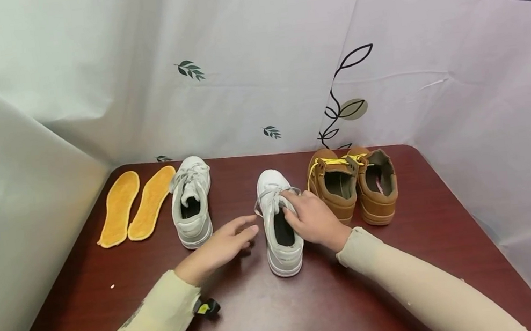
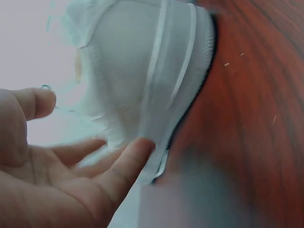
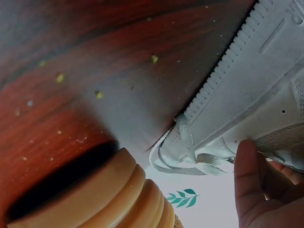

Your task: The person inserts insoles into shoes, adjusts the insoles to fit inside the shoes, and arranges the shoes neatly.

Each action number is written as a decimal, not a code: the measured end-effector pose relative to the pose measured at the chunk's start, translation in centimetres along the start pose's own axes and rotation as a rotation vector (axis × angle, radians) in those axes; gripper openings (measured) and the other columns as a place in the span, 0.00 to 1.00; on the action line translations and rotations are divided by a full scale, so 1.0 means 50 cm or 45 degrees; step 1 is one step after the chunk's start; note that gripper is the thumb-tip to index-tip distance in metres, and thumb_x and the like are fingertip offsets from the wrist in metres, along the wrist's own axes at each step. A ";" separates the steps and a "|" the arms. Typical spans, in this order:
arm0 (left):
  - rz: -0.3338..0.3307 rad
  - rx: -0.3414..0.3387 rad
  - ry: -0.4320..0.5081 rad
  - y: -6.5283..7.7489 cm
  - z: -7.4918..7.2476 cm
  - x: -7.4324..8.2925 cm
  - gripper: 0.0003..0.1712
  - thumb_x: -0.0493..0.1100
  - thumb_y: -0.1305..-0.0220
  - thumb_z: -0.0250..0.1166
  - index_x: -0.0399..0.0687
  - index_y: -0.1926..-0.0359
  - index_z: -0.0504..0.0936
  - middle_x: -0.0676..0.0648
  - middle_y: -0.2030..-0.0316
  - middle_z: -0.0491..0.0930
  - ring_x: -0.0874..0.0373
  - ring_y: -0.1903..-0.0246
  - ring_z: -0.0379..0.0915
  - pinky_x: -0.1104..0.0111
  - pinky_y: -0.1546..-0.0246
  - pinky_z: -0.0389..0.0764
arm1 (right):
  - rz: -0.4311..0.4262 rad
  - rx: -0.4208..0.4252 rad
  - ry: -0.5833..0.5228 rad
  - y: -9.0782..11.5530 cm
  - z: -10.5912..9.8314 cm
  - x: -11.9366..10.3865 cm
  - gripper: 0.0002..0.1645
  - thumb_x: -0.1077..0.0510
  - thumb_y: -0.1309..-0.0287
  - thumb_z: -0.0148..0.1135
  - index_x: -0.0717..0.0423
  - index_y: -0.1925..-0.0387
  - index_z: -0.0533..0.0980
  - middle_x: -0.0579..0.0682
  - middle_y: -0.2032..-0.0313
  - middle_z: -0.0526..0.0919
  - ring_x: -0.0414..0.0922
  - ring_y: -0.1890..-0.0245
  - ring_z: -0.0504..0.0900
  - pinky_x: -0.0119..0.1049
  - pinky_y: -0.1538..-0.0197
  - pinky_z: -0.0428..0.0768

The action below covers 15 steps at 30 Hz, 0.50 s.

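A white sneaker (image 1: 285,260) with grey laces stands in the middle of the table, toe pointing away and its dark inside showing. My right hand (image 1: 317,219) grips this sneaker's upper at the right edge of its opening, by the laces. In the right wrist view, fingers (image 3: 248,175) lie against the sneaker's side (image 3: 247,76), and a loose lace loop hangs at the toe. On the other side, my left hand (image 1: 225,243) holds nothing, its fingers spread toward the sneaker. The left wrist view shows the left fingers (image 2: 126,168) right by the white upper (image 2: 128,61).
A second white sneaker (image 1: 194,229) stands to the left, beside two orange-yellow insoles (image 1: 119,208). Two brown shoes (image 1: 379,207) with yellow laces stand close on the right. A white patterned curtain (image 1: 239,103) hangs behind the dark red table (image 1: 262,317).
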State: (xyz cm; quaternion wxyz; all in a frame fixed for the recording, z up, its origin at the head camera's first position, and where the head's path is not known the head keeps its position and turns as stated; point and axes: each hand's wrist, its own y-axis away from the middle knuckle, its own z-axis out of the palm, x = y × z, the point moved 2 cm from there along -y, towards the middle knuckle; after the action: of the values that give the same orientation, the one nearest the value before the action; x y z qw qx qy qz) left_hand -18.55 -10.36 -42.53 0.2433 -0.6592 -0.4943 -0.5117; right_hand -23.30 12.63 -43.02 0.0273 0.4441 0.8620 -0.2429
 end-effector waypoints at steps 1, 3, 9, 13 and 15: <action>0.039 -0.024 -0.032 0.010 -0.012 0.003 0.29 0.49 0.23 0.53 0.38 0.29 0.67 0.29 0.35 0.75 0.39 0.45 0.80 0.42 0.37 0.76 | 0.003 -0.006 0.001 0.000 0.000 -0.001 0.23 0.53 0.35 0.54 0.54 0.40 0.75 0.56 0.61 0.91 0.55 0.66 0.80 0.52 0.60 0.82; 0.124 -0.077 -0.086 0.029 -0.036 0.012 0.26 0.48 0.23 0.53 0.39 0.32 0.71 0.31 0.35 0.76 0.40 0.42 0.78 0.41 0.36 0.75 | 0.006 -0.005 0.004 0.000 0.000 -0.001 0.24 0.54 0.35 0.54 0.55 0.40 0.75 0.56 0.61 0.91 0.55 0.67 0.79 0.52 0.60 0.82; 0.339 0.026 -0.244 0.077 -0.125 0.044 0.18 0.46 0.22 0.54 0.48 0.38 0.78 0.38 0.45 0.87 0.48 0.43 0.81 0.48 0.40 0.81 | 0.004 -0.008 -0.001 -0.002 -0.001 -0.003 0.24 0.54 0.35 0.54 0.54 0.39 0.75 0.56 0.61 0.92 0.55 0.68 0.78 0.51 0.60 0.81; 0.370 0.289 -0.234 0.085 -0.195 0.043 0.17 0.43 0.23 0.54 0.41 0.42 0.80 0.45 0.51 0.88 0.63 0.50 0.83 0.74 0.48 0.83 | 0.007 -0.020 -0.012 -0.002 -0.001 -0.004 0.25 0.54 0.35 0.53 0.54 0.39 0.74 0.57 0.62 0.91 0.55 0.67 0.78 0.51 0.60 0.81; 0.349 0.424 -0.254 0.086 -0.226 0.035 0.18 0.44 0.23 0.55 0.40 0.42 0.81 0.50 0.52 0.86 0.69 0.51 0.80 0.84 0.51 0.77 | 0.016 -0.026 -0.012 0.000 0.000 -0.004 0.25 0.54 0.36 0.53 0.54 0.39 0.74 0.57 0.63 0.91 0.55 0.67 0.79 0.51 0.60 0.81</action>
State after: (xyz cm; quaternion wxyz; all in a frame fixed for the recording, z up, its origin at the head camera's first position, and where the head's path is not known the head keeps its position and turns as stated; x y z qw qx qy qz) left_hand -19.63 -20.70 -36.10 0.3659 -0.7183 -0.4994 -0.3175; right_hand -23.17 12.51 -42.96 0.0375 0.4481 0.8614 -0.2360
